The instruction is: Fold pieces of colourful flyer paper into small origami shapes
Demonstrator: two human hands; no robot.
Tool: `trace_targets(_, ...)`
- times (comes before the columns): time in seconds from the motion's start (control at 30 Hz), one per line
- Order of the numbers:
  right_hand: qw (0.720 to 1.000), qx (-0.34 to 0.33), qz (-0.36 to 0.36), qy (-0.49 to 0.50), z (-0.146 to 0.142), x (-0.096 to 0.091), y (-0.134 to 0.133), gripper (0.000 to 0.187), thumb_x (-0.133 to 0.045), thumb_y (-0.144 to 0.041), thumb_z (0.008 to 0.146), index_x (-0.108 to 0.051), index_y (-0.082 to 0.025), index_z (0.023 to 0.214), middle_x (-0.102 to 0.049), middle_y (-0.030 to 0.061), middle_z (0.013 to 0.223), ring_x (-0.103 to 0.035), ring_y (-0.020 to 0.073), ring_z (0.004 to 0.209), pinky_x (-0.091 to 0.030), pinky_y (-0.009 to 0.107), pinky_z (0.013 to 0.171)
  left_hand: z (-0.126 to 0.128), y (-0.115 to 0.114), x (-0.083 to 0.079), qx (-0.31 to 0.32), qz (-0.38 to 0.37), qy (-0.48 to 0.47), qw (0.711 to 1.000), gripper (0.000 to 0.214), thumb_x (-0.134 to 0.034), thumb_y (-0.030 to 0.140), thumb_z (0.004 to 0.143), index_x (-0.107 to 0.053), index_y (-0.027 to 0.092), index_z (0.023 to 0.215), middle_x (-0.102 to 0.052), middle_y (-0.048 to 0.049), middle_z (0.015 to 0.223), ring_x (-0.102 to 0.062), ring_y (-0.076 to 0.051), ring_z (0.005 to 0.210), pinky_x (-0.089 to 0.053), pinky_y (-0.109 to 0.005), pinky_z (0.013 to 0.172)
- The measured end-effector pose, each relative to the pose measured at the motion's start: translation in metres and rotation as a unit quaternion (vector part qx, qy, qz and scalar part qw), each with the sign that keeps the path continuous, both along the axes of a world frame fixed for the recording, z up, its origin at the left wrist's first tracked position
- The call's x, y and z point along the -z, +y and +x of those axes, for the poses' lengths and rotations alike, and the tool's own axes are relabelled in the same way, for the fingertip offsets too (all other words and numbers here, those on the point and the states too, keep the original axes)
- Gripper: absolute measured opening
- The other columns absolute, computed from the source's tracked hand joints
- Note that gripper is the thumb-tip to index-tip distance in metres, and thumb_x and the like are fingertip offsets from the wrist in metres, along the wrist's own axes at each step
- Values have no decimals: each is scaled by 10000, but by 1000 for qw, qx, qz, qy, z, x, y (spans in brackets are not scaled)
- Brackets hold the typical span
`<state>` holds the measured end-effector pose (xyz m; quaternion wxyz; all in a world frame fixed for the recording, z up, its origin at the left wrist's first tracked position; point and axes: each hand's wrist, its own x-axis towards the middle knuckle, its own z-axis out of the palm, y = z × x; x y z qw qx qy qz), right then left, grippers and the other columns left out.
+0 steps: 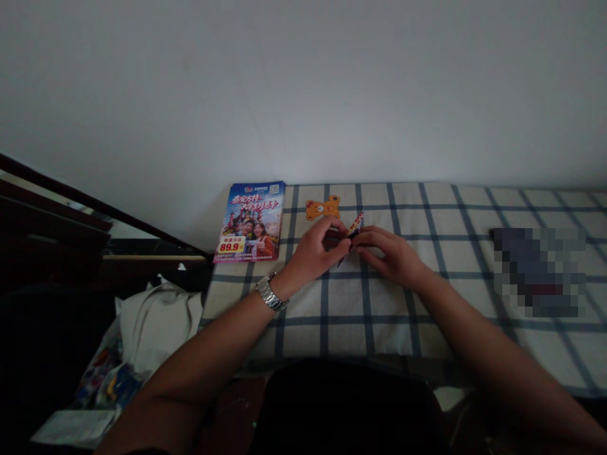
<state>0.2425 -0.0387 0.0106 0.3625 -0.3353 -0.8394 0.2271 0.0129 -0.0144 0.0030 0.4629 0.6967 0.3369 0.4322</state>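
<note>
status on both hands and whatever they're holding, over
Left hand, right hand: both pinching thin patterned piece. Piece slanted. Cartoon bear just beyond; flyers off left.

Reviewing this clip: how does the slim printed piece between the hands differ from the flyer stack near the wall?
Support: the printed piece is pinched by the left hand and right hand; the flyer stack lies untouched on the checked cloth.
Look: the printed piece shows as a narrow, slanted sliver; the flyer stack shows a broad face reading "89.9".
Shared: both carry colourful print.
</note>
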Motion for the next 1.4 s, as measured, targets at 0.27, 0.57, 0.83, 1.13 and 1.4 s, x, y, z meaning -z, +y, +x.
trace_targets(0.27, 957, 31, -212, 195, -8, 16, -4, 338, -752, -379, 997, -525, -333, 1243, -750, 45, 1245, -760, 232, 1158, -653, 428, 1008, -1, 0, 1, -20, 18, 7, 1000, 235, -703, 185, 906, -590, 207, 1110, -697, -39, 1086, -724, -152, 935, -634, -292, 834)
trace_targets(0.57, 926, 73, -307, 209, -15, 9, -2, 404, -849, -489, 886, -675, -272, 1179, -799, 59, 1139, -784, 258, 1067, -663, 450, 989, 3, -4, 3, -7, 48, 0, 999, 383, -763, 150, 894, -601, 224, 1233, -690, -56, 1196, -726, -179, 1068, -638, -337, 956)
trace_targets(0.83, 915, 63, -307, 253, -16, 10, 1, 379, -854, -488, 885, -653, -271, 1122, -784, 42, 1124, -767, 232, 1055, -654, 422, 973, 1, -5, 0, 5, 27, 17, 999, 390, -748, 183, 920, -582, 230, 1270, -694, -71, 1244, -728, -181, 1067, -635, -333, 932)
trace_targets(1.13, 916, 55, -306, 252, -16, 13, 2, 396, -853, -523, 884, -612, -268, 1070, -761, 44, 1107, -748, 226, 1061, -638, 421, 992, -4, -3, -2, -12, 61, 57, 996, 438, -754, 200, 923, -577, 233, 1322, -707, -77, 1188, -717, -199, 1061, -615, -352, 937)
trace_targets(1.4, 932, 74, -261, 239, -12, 9, 1, 474, -830, -538, 903, -606, -285, 1235, -732, 49, 1174, -746, 216, 1045, -665, 382, 927, -11, -1, -14, -22, 242, 196, 950, 497, -726, 111, 922, -553, 246, 1368, -653, -80, 1327, -639, -272, 1266, -547, -468, 1120)
